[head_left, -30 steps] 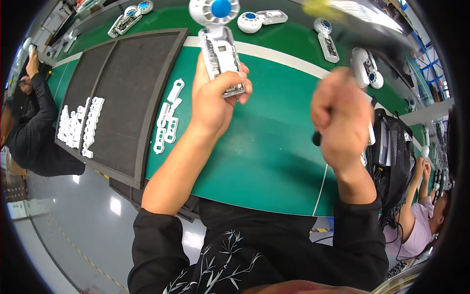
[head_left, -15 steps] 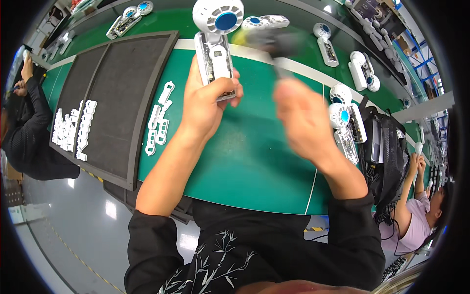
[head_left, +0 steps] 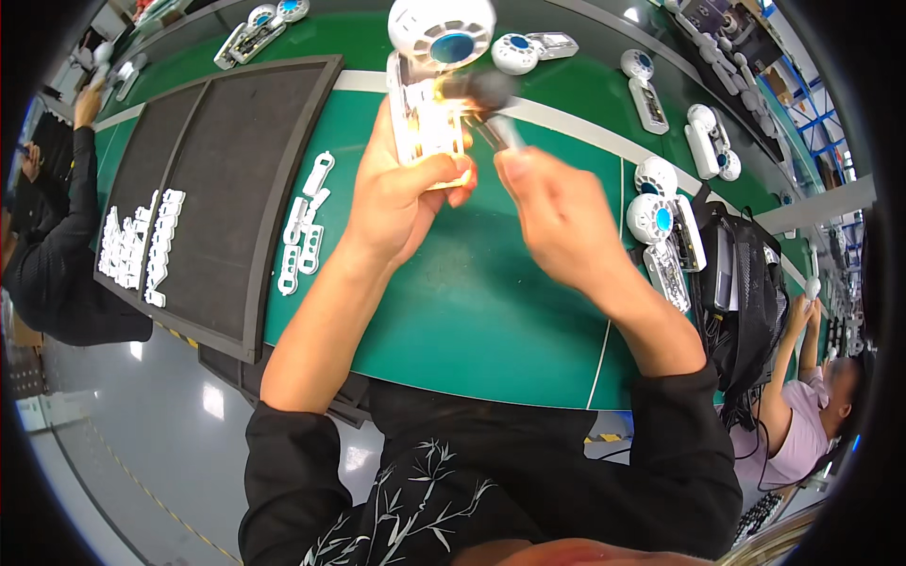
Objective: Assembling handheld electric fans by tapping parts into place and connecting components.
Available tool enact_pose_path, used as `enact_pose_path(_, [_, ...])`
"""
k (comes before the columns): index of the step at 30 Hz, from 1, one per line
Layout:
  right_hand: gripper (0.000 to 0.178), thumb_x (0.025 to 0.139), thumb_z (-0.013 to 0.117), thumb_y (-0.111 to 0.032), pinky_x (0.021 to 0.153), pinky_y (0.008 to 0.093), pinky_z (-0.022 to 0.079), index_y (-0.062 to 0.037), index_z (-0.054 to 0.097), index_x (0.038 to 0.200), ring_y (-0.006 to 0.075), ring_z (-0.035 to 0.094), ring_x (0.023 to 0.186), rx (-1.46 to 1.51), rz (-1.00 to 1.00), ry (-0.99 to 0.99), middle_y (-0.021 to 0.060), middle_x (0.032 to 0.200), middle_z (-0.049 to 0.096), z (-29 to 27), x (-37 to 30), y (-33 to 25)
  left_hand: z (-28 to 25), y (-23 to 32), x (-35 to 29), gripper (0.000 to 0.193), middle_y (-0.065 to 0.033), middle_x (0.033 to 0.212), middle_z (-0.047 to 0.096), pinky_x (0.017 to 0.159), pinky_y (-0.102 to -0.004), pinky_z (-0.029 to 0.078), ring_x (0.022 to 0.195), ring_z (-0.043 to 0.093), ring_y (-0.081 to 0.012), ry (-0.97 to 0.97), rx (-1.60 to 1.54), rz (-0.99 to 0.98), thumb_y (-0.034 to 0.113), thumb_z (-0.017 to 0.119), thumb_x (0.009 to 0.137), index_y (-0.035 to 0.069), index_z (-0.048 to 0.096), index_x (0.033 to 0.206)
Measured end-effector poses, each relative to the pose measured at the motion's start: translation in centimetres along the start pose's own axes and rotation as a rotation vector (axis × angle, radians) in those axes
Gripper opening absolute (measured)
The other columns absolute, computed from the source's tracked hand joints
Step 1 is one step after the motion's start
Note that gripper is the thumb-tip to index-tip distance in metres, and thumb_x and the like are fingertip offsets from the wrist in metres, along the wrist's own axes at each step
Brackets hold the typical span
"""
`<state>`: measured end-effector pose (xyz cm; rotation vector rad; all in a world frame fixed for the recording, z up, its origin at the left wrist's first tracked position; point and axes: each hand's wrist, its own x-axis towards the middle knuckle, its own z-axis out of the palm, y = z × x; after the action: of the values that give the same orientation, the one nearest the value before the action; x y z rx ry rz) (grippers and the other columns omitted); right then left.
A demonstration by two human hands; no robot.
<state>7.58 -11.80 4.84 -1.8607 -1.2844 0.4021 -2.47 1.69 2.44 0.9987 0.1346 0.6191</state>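
Note:
My left hand [head_left: 401, 193] is wrapped round the handle of a white handheld fan [head_left: 442, 33], held upright above the green table. The fan's round head has a blue centre, and its handle shows open innards, now washed out by a bright yellow-white glow. My right hand [head_left: 562, 212] grips the grey handle of a mallet [head_left: 483, 91] with a dark, motion-blurred head. That head is right beside the fan's handle; whether it touches cannot be told. Several white plastic frames [head_left: 300, 226] lie on the table left of my left hand.
A black divided tray [head_left: 231, 198] holding stacked white parts [head_left: 127, 250] stands at left. Other fans [head_left: 646, 94] lie on the green belt beyond and at right [head_left: 651, 219], near a black mesh bag [head_left: 741, 283]. Co-workers sit at left [head_left: 71, 245] and right [head_left: 788, 415].
The mallet has swung left and down to the fan's handle, with my right hand moving left. My left hand and the fan have shifted slightly right. A bright glow has appeared on the fan's handle.

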Motion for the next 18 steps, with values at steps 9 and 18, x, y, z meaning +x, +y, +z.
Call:
enact_pose_path(9, [0.051, 0.103, 0.033, -0.046, 0.042, 0.0216, 0.025, -0.0064, 0.044, 0.074, 0.006, 0.034, 0.046, 0.4, -0.157, 0.192, -0.0013, 0.056, 0.041, -2.6, -2.8, -3.0, -0.5, 0.6, 0.1, 0.05, -0.0123, 0.086, 0.057, 0.051, -0.0339, 0.043, 0.06, 0.058, -0.0249, -0.041, -0.275, -0.017, 0.048, 0.028, 0.101, 0.004, 0.049, 0.108])
enact_pose_path(18, [0.047, 0.104, 0.034, -0.041, 0.043, 0.0231, 0.028, -0.0031, 0.049, 0.079, 0.0067, 0.036, 0.047, 0.42, 0.044, 0.094, 0.0005, 0.056, 0.042, -2.0, -2.1, -2.6, -1.4, 0.4, 0.0, 0.055, -0.0107, 0.083, 0.06, 0.045, -0.0312, 0.041, 0.057, 0.057, -0.022, 0.033, -0.218, -0.002, 0.051, 0.025, 0.102, 0.004, 0.053, 0.102])
